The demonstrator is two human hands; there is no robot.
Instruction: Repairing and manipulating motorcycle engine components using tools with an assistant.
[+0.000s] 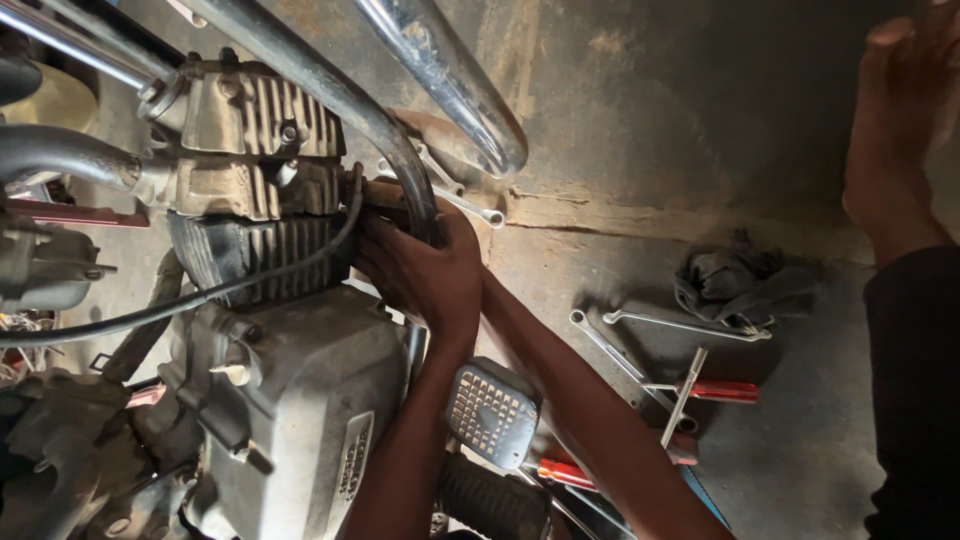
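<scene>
A motorcycle engine (290, 380) with a finned cylinder (250, 250) fills the left half. Both my arms reach up from the bottom edge to the cylinder's right side, behind a dark frame tube (340, 95). My left hand (415, 280) lies in front, its fingers curled in against the fins; what they grip is hidden. My right hand (462, 232) sits just behind it, closed around the shaft of a silver spanner (470, 205) whose ring end pokes out towards the floor.
A chrome pipe (450, 80) runs overhead. On the concrete floor lie several spanners (610, 345), red-handled screwdrivers (715, 390) and a dark rag (735, 280). A footpeg (490, 412) juts out by my arms. Another person's bare foot (895, 130) and dark trouser leg (915, 400) stand at the right.
</scene>
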